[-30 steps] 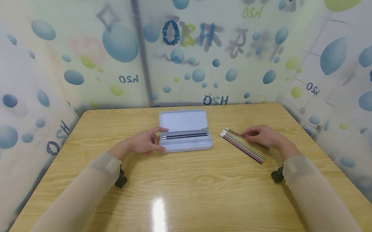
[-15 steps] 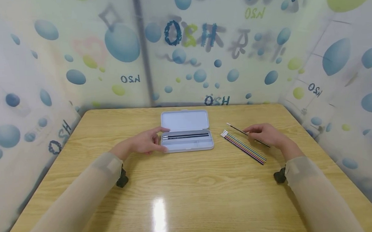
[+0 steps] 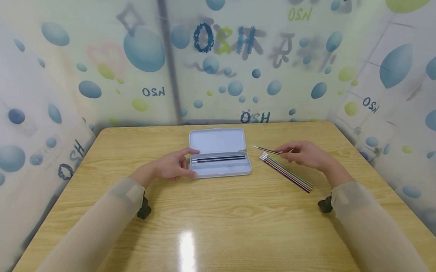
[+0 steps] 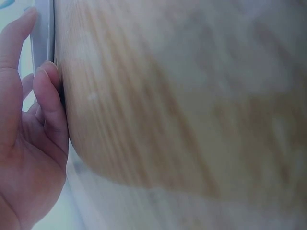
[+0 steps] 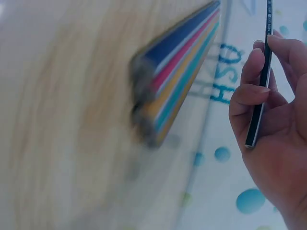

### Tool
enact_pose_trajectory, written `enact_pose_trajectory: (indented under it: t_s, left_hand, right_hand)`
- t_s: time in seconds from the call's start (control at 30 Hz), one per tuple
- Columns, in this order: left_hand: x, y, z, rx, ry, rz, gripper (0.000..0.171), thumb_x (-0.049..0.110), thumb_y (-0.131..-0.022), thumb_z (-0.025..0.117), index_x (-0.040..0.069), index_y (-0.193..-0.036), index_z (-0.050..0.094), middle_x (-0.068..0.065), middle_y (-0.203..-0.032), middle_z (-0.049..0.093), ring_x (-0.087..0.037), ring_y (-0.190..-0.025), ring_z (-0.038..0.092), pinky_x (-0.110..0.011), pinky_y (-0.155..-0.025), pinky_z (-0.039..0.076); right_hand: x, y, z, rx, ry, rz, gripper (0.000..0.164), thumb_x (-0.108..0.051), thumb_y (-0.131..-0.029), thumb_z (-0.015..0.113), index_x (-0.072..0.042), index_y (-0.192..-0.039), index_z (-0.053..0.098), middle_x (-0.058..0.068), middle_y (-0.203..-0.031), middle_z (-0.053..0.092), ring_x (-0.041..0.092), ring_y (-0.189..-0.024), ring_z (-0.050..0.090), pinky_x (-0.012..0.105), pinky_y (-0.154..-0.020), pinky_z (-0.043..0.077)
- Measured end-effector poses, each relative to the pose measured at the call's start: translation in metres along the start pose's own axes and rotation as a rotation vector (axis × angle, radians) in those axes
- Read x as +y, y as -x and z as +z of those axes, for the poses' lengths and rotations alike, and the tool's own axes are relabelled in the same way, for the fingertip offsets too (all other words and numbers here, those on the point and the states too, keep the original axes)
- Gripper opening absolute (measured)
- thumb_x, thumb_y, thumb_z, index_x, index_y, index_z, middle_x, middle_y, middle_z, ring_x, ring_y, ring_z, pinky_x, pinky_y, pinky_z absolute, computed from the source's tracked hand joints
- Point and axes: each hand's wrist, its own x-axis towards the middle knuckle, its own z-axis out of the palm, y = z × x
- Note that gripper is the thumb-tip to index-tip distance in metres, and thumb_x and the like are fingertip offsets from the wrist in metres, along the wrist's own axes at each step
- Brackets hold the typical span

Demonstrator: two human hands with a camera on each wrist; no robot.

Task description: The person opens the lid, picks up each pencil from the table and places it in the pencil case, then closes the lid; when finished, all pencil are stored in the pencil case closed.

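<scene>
Right grip (image 3: 304, 153): closed on one dark pencil (image 5: 259, 112), pinched between my thumb and fingers, its rear end by my palm, silver tip leftward toward the open case (image 3: 212, 169). Coloured pencils (image 3: 287, 173) lie nearer me on the surface (image 3: 240, 224). Left grip (image 3: 171, 165): spread wide, touching the case's left end.

Grained Wood, Smooth Plastic, Matt Cloth

The tabletop (image 3: 237, 236) looks like wood, smooth and glossy enough to throw back a white streak of glare. The open pencil case (image 3: 217, 141) appears to be smooth plastic with a soft sheen. The dark pencil (image 5: 256, 120) looks painted and slightly shiny; the coloured pencils (image 5: 180, 69) have painted sides and silvery, metal-looking ends (image 3: 263, 156). The sleeves (image 3: 85, 235) are matt cloth.
</scene>
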Motion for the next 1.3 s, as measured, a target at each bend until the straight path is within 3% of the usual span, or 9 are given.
enact_pose_trajectory:
  t_s: [0.63,0.93,1.3]
  left_hand:
    - [-0.003,0.001,0.003,-0.009,0.009,0.002,0.09,0.042,-0.096,0.087,0.023,-0.17,0.038,-0.006,-0.087,0.062,-0.017,-0.062,0.055,-0.03,-0.057,0.052]
    - [-0.005,0.0,0.003,-0.006,0.007,0.003,0.091,0.041,-0.096,0.087,0.023,-0.17,0.037,-0.006,-0.087,0.063,-0.017,-0.061,0.055,-0.03,-0.057,0.052]
    - [-0.002,-0.001,0.0,0.001,0.012,0.012,0.09,0.039,-0.096,0.087,0.021,-0.169,0.038,-0.006,-0.085,0.061,-0.017,-0.059,0.054,-0.03,-0.056,0.05]
  right_hand:
    - [-0.053,-0.04,0.047,-0.104,0.112,-0.158,0.027,-0.027,-0.109,0.071,-0.027,-0.134,0.08,0.003,-0.136,0.076,0.022,-0.102,0.062,0.036,-0.088,0.052]
    - [-0.078,-0.057,0.064,-0.138,0.156,-0.187,0.026,-0.027,-0.11,0.069,-0.031,-0.133,0.08,-0.003,-0.133,0.076,0.02,-0.102,0.059,0.037,-0.088,0.05]
    - [-0.096,-0.079,0.084,-0.17,0.181,-0.239,0.026,-0.02,-0.111,0.065,-0.023,-0.132,0.081,0.002,-0.139,0.075,0.021,-0.119,0.064,0.043,-0.106,0.053]
